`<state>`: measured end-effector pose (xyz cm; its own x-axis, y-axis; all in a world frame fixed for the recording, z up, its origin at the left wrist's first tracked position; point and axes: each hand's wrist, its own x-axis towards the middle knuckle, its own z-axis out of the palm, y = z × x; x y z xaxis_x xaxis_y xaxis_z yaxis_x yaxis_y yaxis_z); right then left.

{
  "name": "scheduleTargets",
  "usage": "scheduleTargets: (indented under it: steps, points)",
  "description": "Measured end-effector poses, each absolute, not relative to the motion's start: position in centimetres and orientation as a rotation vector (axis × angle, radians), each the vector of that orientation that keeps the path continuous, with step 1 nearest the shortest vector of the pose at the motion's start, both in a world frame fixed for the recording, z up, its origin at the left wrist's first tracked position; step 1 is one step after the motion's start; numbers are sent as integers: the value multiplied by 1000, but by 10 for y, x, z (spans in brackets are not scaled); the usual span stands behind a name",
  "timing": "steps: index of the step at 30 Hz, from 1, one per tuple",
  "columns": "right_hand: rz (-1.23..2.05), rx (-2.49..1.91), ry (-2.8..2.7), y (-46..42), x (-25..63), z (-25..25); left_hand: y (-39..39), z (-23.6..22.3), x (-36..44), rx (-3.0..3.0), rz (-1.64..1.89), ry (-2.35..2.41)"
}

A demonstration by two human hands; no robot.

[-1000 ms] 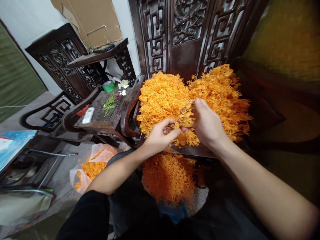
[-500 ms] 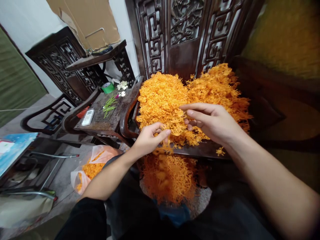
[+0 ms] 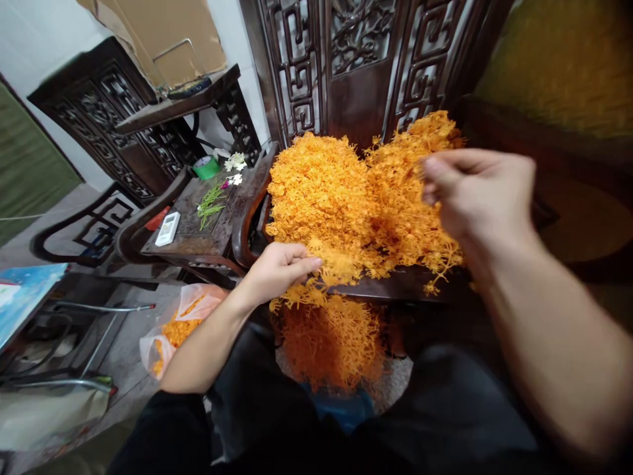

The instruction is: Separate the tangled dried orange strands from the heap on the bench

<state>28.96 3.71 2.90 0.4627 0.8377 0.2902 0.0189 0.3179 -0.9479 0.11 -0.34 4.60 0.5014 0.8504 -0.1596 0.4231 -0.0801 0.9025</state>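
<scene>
My left hand (image 3: 274, 274) pinches a cluster of orange branching plastic sprigs (image 3: 336, 262) between thumb and fingers, in front of the big heap. Raised to the right, my right hand (image 3: 487, 191) has its fingertips pressed together; whether anything small is between them I cannot make out. Behind my hands, a tall heap of the same orange sprigs (image 3: 316, 191) fills the seat of a dark wooden chair, joined by a second heap (image 3: 410, 191) on its right. Below the seat edge, more orange pieces (image 3: 331, 343) rise over a blue container (image 3: 346, 409) between my knees.
On a dark side table (image 3: 190, 201) at left lie green tape (image 3: 206, 167), a white remote (image 3: 168, 229), green stems (image 3: 211, 206) and white flowers (image 3: 235, 161). A plastic bag (image 3: 200, 300) with orange pieces stands on the floor. A carved wooden backrest (image 3: 363, 99) rises behind the heaps.
My right hand has pulled away from the left, up and to the right. The left hand has shifted slightly left, still holding orange sprigs. The view has moved a little.
</scene>
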Motion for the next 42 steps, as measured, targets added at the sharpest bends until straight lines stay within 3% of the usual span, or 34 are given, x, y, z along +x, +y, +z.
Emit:
scheduleTargets:
  steps: [7,10,15,18,24,42]
  points:
    - [1403,-926,-869,40,267,19,6,32,13,1750,651,1195]
    - [1234,-922,-1002,26,247,24,10,29,14,1685,698,1202]
    - [262,-1078,-1826,0,232,31,12,29,8,1603,813,1203]
    - [-46,-1137,-2086,-8,220,26,11,27,7,1579,877,1195]
    - [7,-1290,-2019,-10,202,17,9,22,12,1577,960,1161]
    - [489,-1079,-1719,25,205,-4,-1,19,25,1335,981,980]
